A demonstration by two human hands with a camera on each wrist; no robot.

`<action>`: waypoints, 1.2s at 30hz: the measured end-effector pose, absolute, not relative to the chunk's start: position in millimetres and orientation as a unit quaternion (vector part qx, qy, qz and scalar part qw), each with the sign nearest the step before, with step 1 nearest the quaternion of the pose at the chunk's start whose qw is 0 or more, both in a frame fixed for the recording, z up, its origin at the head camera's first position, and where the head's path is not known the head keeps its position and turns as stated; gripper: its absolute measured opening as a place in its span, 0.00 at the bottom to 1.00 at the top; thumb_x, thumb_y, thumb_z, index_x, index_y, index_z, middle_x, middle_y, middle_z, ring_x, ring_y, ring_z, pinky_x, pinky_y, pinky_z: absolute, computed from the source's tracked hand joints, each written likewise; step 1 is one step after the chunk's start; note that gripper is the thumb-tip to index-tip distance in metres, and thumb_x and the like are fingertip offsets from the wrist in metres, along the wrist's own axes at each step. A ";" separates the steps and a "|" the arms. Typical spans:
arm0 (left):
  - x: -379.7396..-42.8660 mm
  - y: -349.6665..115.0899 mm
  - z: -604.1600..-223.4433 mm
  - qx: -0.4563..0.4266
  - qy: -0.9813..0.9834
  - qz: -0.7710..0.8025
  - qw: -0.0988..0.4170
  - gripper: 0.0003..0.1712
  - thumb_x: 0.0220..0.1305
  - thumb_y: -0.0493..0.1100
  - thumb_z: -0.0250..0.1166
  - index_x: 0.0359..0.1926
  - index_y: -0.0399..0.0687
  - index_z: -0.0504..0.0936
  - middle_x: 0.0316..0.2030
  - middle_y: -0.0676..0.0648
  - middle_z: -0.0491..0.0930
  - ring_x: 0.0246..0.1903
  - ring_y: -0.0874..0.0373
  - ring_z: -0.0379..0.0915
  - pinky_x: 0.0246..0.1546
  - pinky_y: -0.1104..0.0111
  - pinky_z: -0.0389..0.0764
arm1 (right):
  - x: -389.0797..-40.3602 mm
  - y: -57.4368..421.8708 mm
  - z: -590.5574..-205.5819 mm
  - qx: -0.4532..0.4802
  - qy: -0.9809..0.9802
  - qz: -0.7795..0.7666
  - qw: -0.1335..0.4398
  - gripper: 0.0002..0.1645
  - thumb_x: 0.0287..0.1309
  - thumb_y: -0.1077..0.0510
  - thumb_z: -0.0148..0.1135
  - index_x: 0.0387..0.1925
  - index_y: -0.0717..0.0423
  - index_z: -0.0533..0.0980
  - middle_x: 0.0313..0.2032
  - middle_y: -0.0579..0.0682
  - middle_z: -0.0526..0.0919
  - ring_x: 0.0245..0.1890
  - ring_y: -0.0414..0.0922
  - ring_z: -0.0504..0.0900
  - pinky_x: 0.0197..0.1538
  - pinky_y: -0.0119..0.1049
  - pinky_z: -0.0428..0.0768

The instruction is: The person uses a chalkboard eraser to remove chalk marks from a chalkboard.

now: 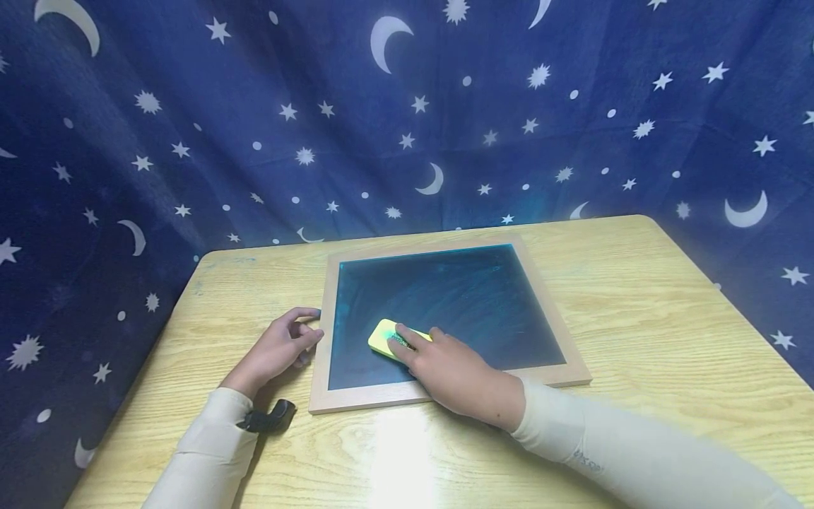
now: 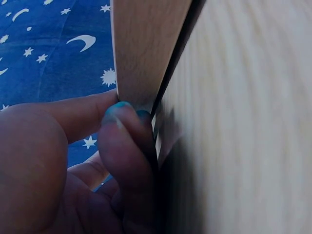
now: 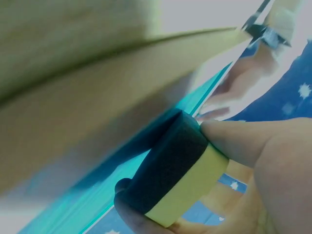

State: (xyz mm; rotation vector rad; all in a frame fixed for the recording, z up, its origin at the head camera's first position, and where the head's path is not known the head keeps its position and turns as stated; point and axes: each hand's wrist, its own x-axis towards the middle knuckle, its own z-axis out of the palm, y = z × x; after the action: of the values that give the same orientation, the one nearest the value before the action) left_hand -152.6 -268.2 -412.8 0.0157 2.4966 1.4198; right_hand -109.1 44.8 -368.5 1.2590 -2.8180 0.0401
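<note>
A wood-framed chalkboard (image 1: 445, 304) lies flat on the table, its dark surface smeared with faint blue-green chalk. My right hand (image 1: 461, 371) grips a yellow board eraser (image 1: 384, 338) and holds it on the lower left part of the board. In the right wrist view, the eraser's dark felt side (image 3: 168, 163) faces the board, with thumb and fingers on opposite sides of its body. My left hand (image 1: 282, 348) is at the board's left edge, its fingertips touching the wooden frame (image 2: 146, 48). Blue-green chalk dust marks a left fingertip (image 2: 122, 107).
The board rests on a light wood-grain table (image 1: 642, 297) with rounded far corners. Blue chalk smudges (image 1: 238, 260) mark its far left. A dark blue curtain (image 1: 356, 127) with white moons and stars hangs behind and around it. A black strap (image 1: 270, 417) sticks out from the left cuff.
</note>
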 end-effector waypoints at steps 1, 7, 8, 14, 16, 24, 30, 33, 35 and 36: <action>-152.4 -267.8 -412.8 0.005 0.862 0.488 0.134 0.32 0.73 0.44 0.60 0.71 0.38 0.61 0.36 0.46 0.78 0.25 0.56 0.72 0.27 0.65 0.78 | -106.0 43.7 -368.7 0.409 -0.912 0.012 0.023 0.29 0.70 0.62 0.56 0.71 0.50 0.67 0.71 0.55 0.69 0.43 0.58 0.83 0.41 0.46 0.85; -151.8 -267.3 -412.4 0.003 0.865 0.484 0.133 0.32 0.72 0.44 0.61 0.71 0.39 0.62 0.37 0.45 0.79 0.26 0.56 0.73 0.27 0.64 0.78 | -93.5 37.7 -369.9 0.413 -0.910 0.002 0.023 0.32 0.67 0.65 0.58 0.71 0.49 0.67 0.72 0.52 0.68 0.48 0.59 0.84 0.45 0.47 0.86; -152.0 -267.8 -412.8 0.003 0.865 0.485 0.132 0.32 0.72 0.44 0.61 0.71 0.39 0.62 0.37 0.45 0.79 0.26 0.56 0.73 0.27 0.64 0.78 | -92.7 37.0 -370.0 0.413 -0.911 0.002 0.025 0.32 0.67 0.65 0.59 0.71 0.49 0.67 0.72 0.52 0.68 0.48 0.59 0.84 0.45 0.47 0.86; -153.3 -270.2 -414.9 0.001 0.866 0.482 0.132 0.30 0.72 0.43 0.61 0.69 0.40 0.64 0.36 0.45 0.79 0.25 0.55 0.73 0.28 0.65 0.79 | -95.0 37.0 -370.9 0.414 -0.910 0.011 0.030 0.32 0.67 0.66 0.58 0.71 0.49 0.68 0.71 0.53 0.70 0.46 0.58 0.84 0.43 0.46 0.86; -153.7 -270.6 -415.4 0.001 0.866 0.482 0.132 0.30 0.72 0.43 0.61 0.69 0.40 0.64 0.35 0.46 0.79 0.25 0.55 0.73 0.28 0.64 0.79 | -97.0 38.2 -370.4 0.415 -0.909 0.016 0.027 0.32 0.67 0.66 0.58 0.71 0.49 0.68 0.70 0.53 0.70 0.45 0.58 0.83 0.41 0.46 0.86; -153.3 -266.5 -413.1 0.002 0.865 0.484 0.130 0.30 0.72 0.43 0.61 0.69 0.39 0.63 0.35 0.46 0.79 0.25 0.56 0.73 0.27 0.65 0.79 | -104.6 49.8 -368.9 0.398 -0.917 0.035 0.023 0.30 0.68 0.65 0.57 0.70 0.50 0.69 0.69 0.54 0.72 0.44 0.60 0.83 0.39 0.48 0.86; -152.3 -264.7 -411.9 0.005 0.863 0.489 0.129 0.31 0.72 0.43 0.61 0.70 0.38 0.62 0.35 0.46 0.79 0.24 0.56 0.72 0.26 0.66 0.78 | -112.7 70.5 -368.6 0.374 -0.926 0.040 0.029 0.28 0.69 0.65 0.55 0.69 0.53 0.70 0.69 0.58 0.71 0.37 0.60 0.81 0.36 0.48 0.84; -152.7 -265.9 -412.7 0.003 0.863 0.488 0.131 0.31 0.72 0.43 0.60 0.70 0.38 0.62 0.35 0.46 0.78 0.24 0.56 0.72 0.26 0.66 0.78 | -117.6 82.6 -368.7 0.356 -0.933 0.045 0.021 0.28 0.69 0.67 0.54 0.69 0.54 0.69 0.69 0.60 0.70 0.37 0.61 0.81 0.36 0.48 0.83; -152.6 -266.7 -413.3 -0.001 0.863 0.487 0.131 0.30 0.72 0.43 0.60 0.70 0.39 0.62 0.34 0.46 0.78 0.24 0.56 0.72 0.26 0.66 0.78 | -120.4 90.9 -369.2 0.341 -0.939 0.050 0.015 0.28 0.69 0.66 0.54 0.69 0.54 0.69 0.70 0.61 0.69 0.40 0.62 0.81 0.38 0.49 0.83; -152.7 -267.2 -413.9 -0.002 0.864 0.486 0.132 0.30 0.72 0.42 0.60 0.70 0.39 0.62 0.34 0.47 0.78 0.24 0.56 0.72 0.26 0.66 0.78 | -121.5 95.1 -369.2 0.332 -0.942 0.054 0.012 0.28 0.69 0.65 0.54 0.69 0.54 0.69 0.70 0.61 0.69 0.41 0.63 0.81 0.38 0.50 0.83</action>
State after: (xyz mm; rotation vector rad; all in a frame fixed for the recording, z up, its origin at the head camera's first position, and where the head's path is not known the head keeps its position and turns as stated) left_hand -152.7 -267.2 -413.9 -0.0047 2.5072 1.4106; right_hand -121.5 95.1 -369.2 1.0342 -2.9366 0.1699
